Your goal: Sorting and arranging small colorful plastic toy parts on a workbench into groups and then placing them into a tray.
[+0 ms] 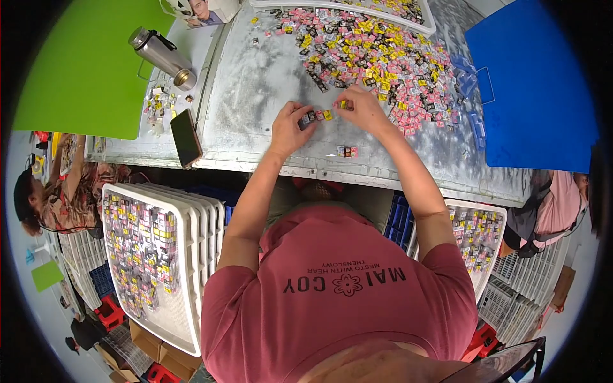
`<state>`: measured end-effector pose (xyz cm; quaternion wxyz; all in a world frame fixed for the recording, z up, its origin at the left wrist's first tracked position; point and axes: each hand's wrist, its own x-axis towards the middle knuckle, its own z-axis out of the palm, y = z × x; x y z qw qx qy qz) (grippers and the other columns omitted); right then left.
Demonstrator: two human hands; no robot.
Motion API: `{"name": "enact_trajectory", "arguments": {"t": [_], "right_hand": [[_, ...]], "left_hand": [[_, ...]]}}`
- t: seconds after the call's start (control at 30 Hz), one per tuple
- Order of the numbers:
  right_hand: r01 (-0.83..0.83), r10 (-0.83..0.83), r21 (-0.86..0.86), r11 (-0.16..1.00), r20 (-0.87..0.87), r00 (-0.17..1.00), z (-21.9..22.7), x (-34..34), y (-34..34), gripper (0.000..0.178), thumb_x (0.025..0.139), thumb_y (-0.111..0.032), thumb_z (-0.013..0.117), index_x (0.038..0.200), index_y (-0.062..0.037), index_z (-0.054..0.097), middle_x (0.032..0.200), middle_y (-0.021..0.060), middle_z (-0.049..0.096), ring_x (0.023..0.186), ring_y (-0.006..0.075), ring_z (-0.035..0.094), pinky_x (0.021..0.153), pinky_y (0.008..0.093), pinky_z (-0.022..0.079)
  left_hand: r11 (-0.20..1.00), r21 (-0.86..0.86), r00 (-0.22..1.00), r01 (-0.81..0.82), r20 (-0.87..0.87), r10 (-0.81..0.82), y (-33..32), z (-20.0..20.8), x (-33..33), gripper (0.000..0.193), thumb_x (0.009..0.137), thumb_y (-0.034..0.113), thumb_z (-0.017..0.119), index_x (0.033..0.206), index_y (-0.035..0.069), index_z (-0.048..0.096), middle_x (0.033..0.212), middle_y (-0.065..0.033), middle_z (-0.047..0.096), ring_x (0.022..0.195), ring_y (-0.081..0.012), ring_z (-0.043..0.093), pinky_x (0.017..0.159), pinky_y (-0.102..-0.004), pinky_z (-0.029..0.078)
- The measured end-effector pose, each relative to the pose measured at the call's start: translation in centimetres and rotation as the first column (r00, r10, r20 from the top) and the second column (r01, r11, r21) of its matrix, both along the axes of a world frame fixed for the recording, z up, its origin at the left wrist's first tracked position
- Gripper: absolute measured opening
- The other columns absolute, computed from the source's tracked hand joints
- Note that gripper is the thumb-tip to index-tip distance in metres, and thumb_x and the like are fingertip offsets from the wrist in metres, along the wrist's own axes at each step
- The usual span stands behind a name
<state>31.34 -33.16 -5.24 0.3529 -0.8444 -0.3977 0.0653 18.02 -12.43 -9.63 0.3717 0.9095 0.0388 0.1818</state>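
Note:
At the near part of the metal table, my left hand [290, 131] curls its thumb and fingers round the end of a short row of small printed blocks [320, 115], coloured black, pink and yellow. Just right of the row, my right hand [365, 112] pinches a small yellow and pink block [345, 104], a little apart from it. A big loose heap of the same blocks [389, 67] spreads over the table beyond my right hand. Closer to the table's front edge lies a small group of blocks [348, 152].
Left on the table are a steel flask [156, 51], a phone [186, 138] and scattered pieces [158, 105]. Green [83, 70] and blue boards [536, 83] flank it. A white tray [345, 5] stands behind; stacked trays [191, 255] stand beside me. Other people sit at both sides.

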Motion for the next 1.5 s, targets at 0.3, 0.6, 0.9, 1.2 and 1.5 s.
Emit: {"name": "enact_trajectory", "arguments": {"t": [0.3, 0.6, 0.9, 1.2, 1.5], "right_hand": [[-0.047, 0.084, -0.122, 0.991, 0.323, 0.942, -0.4, -1.2, -0.4, 0.018, 0.082, -0.025, 0.079, 0.095, -0.0141, 0.074, 0.101, 0.0034, 0.064, 0.107, 0.0269, 0.058, 0.095, 0.0418, 0.039], [-0.047, 0.099, -0.170, 0.984, 0.313, 0.944, 0.0, -1.6, -0.6, 0.025, 0.079, -0.022, 0.081, 0.099, -0.0118, 0.071, 0.101, 0.0058, 0.064, 0.106, 0.0296, 0.059, 0.097, 0.0447, 0.041], [-0.110, 0.132, -0.089, 0.990, 0.285, 0.950, -0.6, -1.9, -1.2, 0.031, 0.079, -0.015, 0.080, 0.107, -0.0087, 0.069, 0.106, 0.0087, 0.067, 0.106, 0.0308, 0.062, 0.098, 0.0463, 0.046], [-0.061, 0.090, -0.119, 0.991, 0.263, 0.960, 1.0, -1.3, -1.5, 0.033, 0.078, -0.009, 0.079, 0.109, -0.0069, 0.070, 0.107, 0.0104, 0.067, 0.104, 0.0330, 0.063, 0.094, 0.0444, 0.049], [-0.145, 0.151, -0.049, 0.988, 0.152, 0.977, -0.3, -0.9, -1.1, 0.036, 0.076, -0.007, 0.080, 0.109, -0.0017, 0.068, 0.106, 0.0137, 0.065, 0.101, 0.0362, 0.064, 0.088, 0.0456, 0.051]], "left_hand": [[0.999, 0.032, 1.000, 0.006, 0.022, -0.007, 0.3, -0.2, 0.0, 0.043, 0.076, 0.018, 0.083, 0.118, 0.010, 0.075, 0.108, -0.0058, 0.064, 0.084, -0.0210, 0.064, 0.075, -0.0322, 0.054], [1.000, 0.003, 0.999, 0.002, -0.038, -0.002, 0.1, 0.2, 0.0, 0.041, 0.075, 0.023, 0.081, 0.114, 0.011, 0.076, 0.112, -0.0073, 0.064, 0.103, -0.0275, 0.065, 0.086, -0.0375, 0.055], [1.000, -0.010, 1.000, 0.001, -0.013, -0.002, 0.1, 0.2, -0.1, 0.038, 0.076, 0.020, 0.080, 0.113, 0.011, 0.076, 0.110, -0.0073, 0.065, 0.102, -0.0277, 0.065, 0.086, -0.0375, 0.055], [1.000, -0.027, 1.000, 0.000, -0.021, 0.000, 0.1, 0.0, 0.0, 0.037, 0.076, 0.018, 0.080, 0.112, 0.011, 0.076, 0.110, -0.0073, 0.065, 0.100, -0.0280, 0.066, 0.085, -0.0374, 0.055], [1.000, -0.019, 1.000, -0.004, -0.020, 0.003, 0.0, 0.2, 0.0, 0.037, 0.076, 0.019, 0.080, 0.112, 0.012, 0.076, 0.108, -0.0074, 0.064, 0.098, -0.0278, 0.065, 0.083, -0.0375, 0.055]]}}
